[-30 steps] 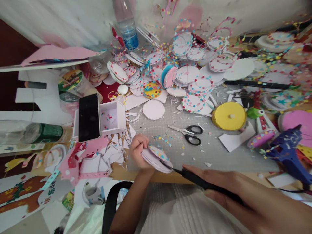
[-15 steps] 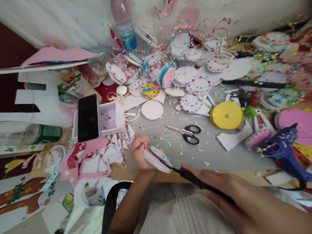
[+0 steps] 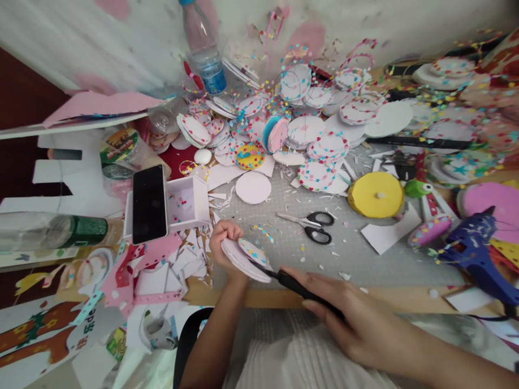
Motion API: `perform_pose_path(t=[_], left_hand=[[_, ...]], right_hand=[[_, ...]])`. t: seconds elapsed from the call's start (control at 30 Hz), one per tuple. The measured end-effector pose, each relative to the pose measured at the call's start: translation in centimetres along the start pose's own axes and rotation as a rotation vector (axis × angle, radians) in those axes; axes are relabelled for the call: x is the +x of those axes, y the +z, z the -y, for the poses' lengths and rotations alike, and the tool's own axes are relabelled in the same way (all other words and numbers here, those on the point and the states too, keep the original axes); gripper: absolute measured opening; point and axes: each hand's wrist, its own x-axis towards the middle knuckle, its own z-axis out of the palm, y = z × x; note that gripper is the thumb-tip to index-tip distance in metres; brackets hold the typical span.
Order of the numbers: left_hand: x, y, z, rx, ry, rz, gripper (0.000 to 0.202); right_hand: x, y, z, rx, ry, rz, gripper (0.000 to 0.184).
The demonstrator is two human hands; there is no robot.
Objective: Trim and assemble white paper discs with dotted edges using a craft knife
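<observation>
Stack of pale pink foam discs (image 3: pixel 248 255), dotted top: near edge of grey worktop (image 3: pixel 377 265), pinched at left rim by curled left hand (image 3: pixel 225 241). Probably light, bendy, easily dented; best held by rim. Right hand (image 3: pixel 352 321) closed round black-handled tool (image 3: pixel 302 287), touching stack's right edge.

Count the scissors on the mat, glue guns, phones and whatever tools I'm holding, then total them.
Scissors on the mat: 1
Glue guns: 1
Phones: 1
Tools held (black-handled tool, right hand): 1
Total: 4
</observation>
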Motion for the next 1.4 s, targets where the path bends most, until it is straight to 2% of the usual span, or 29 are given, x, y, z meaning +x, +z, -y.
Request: perform_pose_path(t=[0.1,0.2,0.37,0.47,0.57,0.7,0.8,1.03,1.23,1.4], left_hand=[[-0.3,0.2,-0.3,-0.019,-0.039,-0.012,0.021],[-1.5,1.1,-0.4,-0.019,-0.077,-0.008,0.019],[-3.8,2.8,0.6,0.029,-0.066,-0.013,0.018],[-4.4,2.5,1.1,0.117,0.061,-0.073,0.018],[-4.6,1.4,0.9,0.228,0.253,-0.103,0.019],[-4.8,0.4,0.2,0.363,0.475,-0.035,0.020],[-4.5,0.6,0.0,0.407,0.549,0.001,0.018],[-2.8,2.2,0.1,0.425,0.476,0.008,0.011],[-2.4,1.9,-0.2,0.409,0.374,-0.032,0.011],[-2.1,1.8,-0.1,0.365,0.311,-0.067,0.008]], right_hand=[[-0.3,0.0,0.2,-0.028,-0.007,-0.006,0.057],[-1.6,-1.1,0.9,-0.088,-0.024,-0.041,0.060],[-4.1,-2.8,1.0,-0.237,-0.063,-0.205,0.058],[-4.2,-2.8,0.5,-0.273,-0.054,-0.242,0.052],[-3.7,-2.7,0.5,-0.272,-0.042,-0.205,0.046],[-2.7,-3.0,1.1,-0.223,-0.044,-0.148,0.048],[-2.1,-3.4,1.5,-0.180,-0.039,-0.113,0.047],[-1.1,-3.5,0.8,-0.079,-0.057,-0.157,0.050],[-1.2,-2.6,0.4,-0.030,0.035,-0.113,0.046],[-1.2,-1.5,-0.1,-0.013,0.044,-0.074,0.053]])
